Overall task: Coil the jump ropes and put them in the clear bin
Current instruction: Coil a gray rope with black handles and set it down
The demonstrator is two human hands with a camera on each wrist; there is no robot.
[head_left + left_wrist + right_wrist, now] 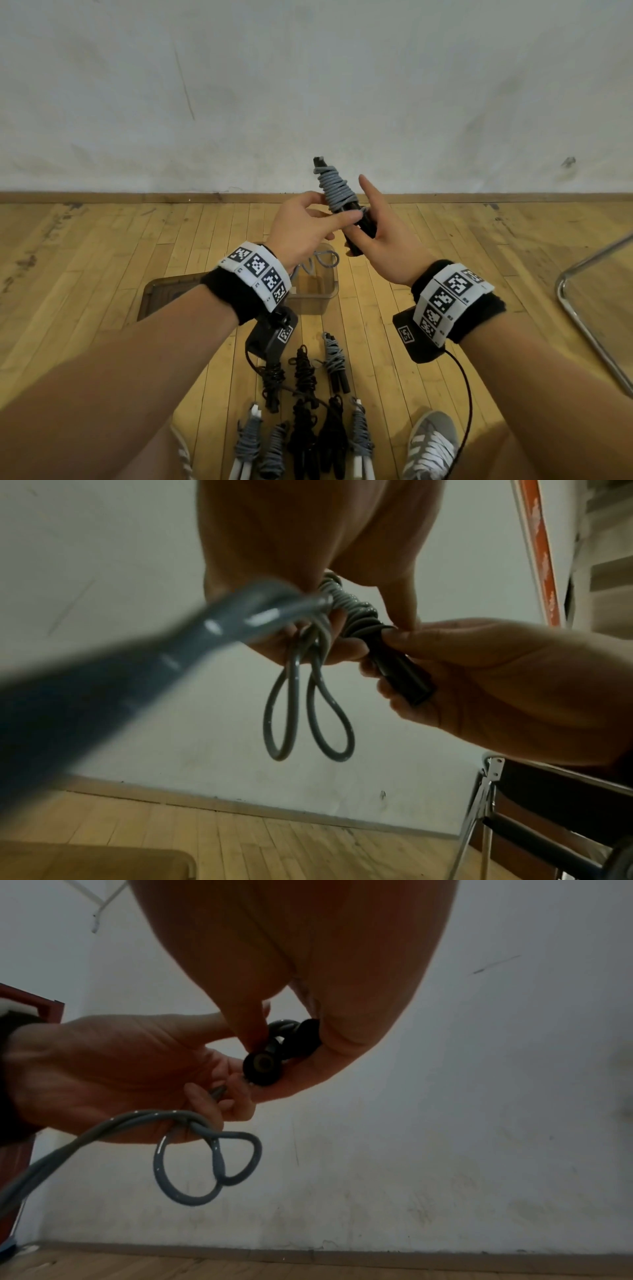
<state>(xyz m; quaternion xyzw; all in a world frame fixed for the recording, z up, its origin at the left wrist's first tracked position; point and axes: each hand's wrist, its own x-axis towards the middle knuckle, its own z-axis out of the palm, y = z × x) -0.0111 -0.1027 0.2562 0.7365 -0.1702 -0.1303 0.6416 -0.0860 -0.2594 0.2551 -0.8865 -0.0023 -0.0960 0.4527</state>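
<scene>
A grey jump rope (336, 189) is wound around its two black handles (360, 229), held up in front of the wall. My right hand (383, 233) grips the lower ends of the handles (400, 672). My left hand (308, 222) pinches the loose rope at the coil's bottom, and two grey loops (308, 718) hang below its fingers (219, 1102). The clear bin (315, 287) stands on the floor beneath my left wrist, its inside mostly hidden by the hand. The handles' black end caps (262, 1066) show in the right wrist view.
Several coiled ropes, black (303, 373) and grey (334, 359), lie on the wooden floor near my feet. A brown lid (164, 298) lies left of the bin. A metal chair frame (589, 308) stands at the right. A grey shoe (431, 445) is at the bottom.
</scene>
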